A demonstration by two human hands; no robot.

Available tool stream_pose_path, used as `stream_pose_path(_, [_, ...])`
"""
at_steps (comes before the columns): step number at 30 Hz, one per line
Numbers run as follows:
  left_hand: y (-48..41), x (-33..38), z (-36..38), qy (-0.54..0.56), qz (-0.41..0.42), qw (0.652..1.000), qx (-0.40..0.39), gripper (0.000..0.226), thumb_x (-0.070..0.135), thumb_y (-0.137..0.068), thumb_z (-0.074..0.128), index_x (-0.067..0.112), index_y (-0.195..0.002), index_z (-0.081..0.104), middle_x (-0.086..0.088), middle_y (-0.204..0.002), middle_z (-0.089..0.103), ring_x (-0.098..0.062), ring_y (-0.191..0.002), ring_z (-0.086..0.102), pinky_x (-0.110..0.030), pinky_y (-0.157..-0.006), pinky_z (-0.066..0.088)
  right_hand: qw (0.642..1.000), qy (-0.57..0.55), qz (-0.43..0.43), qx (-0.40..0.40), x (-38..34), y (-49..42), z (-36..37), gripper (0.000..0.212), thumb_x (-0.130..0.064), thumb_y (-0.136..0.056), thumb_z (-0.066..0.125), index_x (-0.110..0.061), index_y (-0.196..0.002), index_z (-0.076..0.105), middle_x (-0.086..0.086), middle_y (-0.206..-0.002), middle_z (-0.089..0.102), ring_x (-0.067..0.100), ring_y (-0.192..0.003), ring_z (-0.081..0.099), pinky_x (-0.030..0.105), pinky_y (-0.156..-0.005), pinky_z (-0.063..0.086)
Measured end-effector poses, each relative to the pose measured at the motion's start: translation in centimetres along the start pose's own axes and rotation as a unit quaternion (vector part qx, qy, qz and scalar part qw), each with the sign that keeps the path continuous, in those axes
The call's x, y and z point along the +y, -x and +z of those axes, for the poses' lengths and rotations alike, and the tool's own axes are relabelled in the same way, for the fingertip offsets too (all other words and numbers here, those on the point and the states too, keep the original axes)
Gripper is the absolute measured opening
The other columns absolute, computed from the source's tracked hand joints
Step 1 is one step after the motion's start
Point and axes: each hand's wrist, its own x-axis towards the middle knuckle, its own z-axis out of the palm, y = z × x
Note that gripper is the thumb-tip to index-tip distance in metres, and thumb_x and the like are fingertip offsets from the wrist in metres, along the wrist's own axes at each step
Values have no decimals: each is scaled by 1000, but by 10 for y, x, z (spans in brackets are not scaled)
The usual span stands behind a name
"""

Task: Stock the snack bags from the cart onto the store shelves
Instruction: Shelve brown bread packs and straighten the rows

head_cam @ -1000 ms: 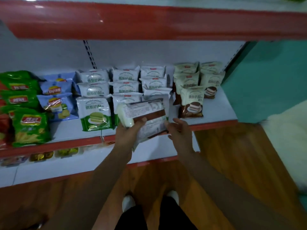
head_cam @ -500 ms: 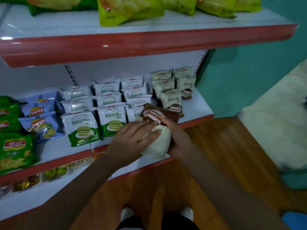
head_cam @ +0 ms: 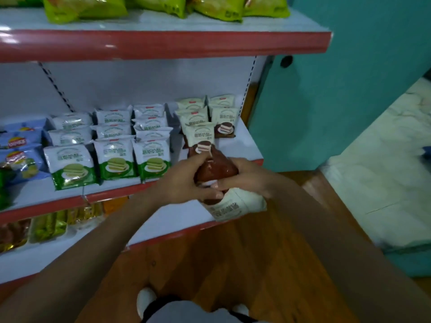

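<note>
Both hands grip one brown-and-cream snack bag (head_cam: 217, 170) at the front edge of the middle shelf (head_cam: 245, 145). The left hand (head_cam: 184, 180) curls round its left side and the right hand (head_cam: 249, 176) round its right. The cream end points toward the person. The print is blurred, and fingers cover the bag's middle. Half a second ago the left hand lay flat over it.

You can count ten green-and-white plastic cake packets (head_cam: 70, 166), five cream-and-brown plastic cake packets (head_cam: 224, 120) to their right, one held packet (head_cam: 235, 203) nearer you, and three blue plastic crisp bags (head_cam: 21, 160) at the left.
</note>
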Motion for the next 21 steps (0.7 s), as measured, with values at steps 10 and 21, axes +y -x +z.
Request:
stream_pose_path(10, [2,33,76,292,-217,915,176,49,32,-74,77,22,-115,53,3,-106,67,-18,-94,68,-28,-67,58,948,50,-123,289,55,43,-46,37,-29,-79,75,-17,-108,56,-5,-110,59,6,-99,55,10,-83,43])
stream_pose_path(21, [-17,54,135,600,-261,698,291,54,28,-78,66,13,-129,54,-10,-118,67,-26,-106,66,-38,-80,56,941,-321,45,97,102,31,-18,69,-52,-69,69,-28,-130,49,1,-124,63,20,-111,62,47,-94,51])
